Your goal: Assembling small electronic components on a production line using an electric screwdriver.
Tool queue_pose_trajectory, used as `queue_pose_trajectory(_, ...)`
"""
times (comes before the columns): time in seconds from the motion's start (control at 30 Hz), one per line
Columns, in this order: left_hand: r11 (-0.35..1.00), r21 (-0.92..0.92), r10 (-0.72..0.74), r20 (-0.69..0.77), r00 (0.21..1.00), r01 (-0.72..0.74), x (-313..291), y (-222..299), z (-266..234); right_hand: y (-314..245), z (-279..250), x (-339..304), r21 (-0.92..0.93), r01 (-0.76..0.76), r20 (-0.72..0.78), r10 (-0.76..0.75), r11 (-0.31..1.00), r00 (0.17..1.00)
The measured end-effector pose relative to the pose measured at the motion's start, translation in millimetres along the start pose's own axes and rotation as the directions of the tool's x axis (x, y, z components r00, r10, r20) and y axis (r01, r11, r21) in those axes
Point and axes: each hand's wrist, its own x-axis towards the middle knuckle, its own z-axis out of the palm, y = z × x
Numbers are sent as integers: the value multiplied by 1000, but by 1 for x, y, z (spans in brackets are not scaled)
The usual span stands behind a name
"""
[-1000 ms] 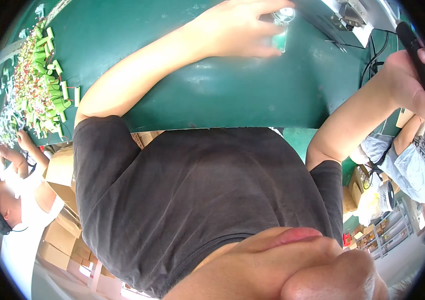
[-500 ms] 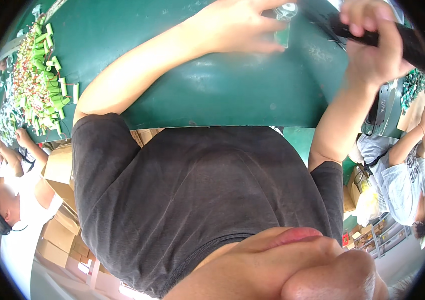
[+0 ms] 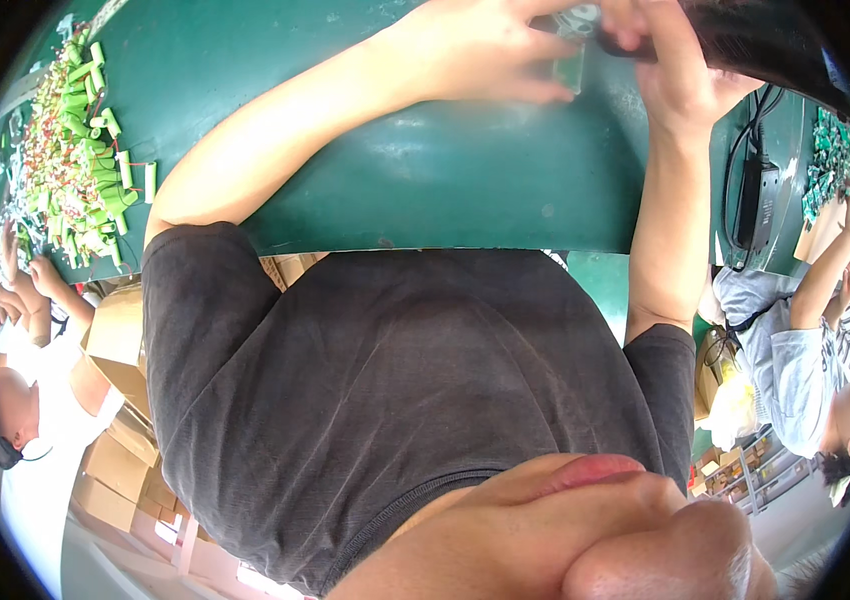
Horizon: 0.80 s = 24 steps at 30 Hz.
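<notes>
- Swung inward since the earlier frame, the right hand [image 3: 680, 75] is now close beside the left hand [image 3: 475, 50], which has barely shifted.
- Broad green tabletop [image 3: 405, 190], smooth and faintly shiny, with a few scuffs.
- Heap of green cylinders [image 3: 85, 165] at the left, smooth-skinned, tangled with thin red wires.
- Long black object [image 3: 770, 45], blurred, reaching toward the right edge. Right fingers are curled closed around it. I judge it rigid and fairly weighty, best held at its thick part.
- Small glassy plate [image 3: 569, 72], flat and green-tinted, at the left fingertips near the top. Those fingers are spread apart; whether they grip it, I cannot tell. It looks light, stiff, perhaps slippery and easily scratched, so best taken by the edges.
- Round pale part [image 3: 577, 18] at the plate's far end, blurred.
</notes>
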Motion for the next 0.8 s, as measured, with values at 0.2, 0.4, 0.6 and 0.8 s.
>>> queue_pose_trajectory(0.2, 1000, -2, -16, -21, 1000, 16, 1, 2, -4, -4, 5, -3, -35, -106, -7, 106, 994, 994)
queue_pose_trajectory(0.4, 997, 13, -74, 10, 997, 74, 5, -7, -5, -8, -13, -2, 16, -42, -18, 43, 999, 999)
queue_pose_trajectory(0.6, 889, 139, -445, 39, 895, 436, 17, -98, -106, -17, 24, 1, -434, -199, -47, 199, 879, 979)
queue_pose_trajectory(0.8, 838, 392, -352, -144, 925, 379, -10, -238, -149, -15, 16, 2, -158, -287, -18, 288, 945, 958)
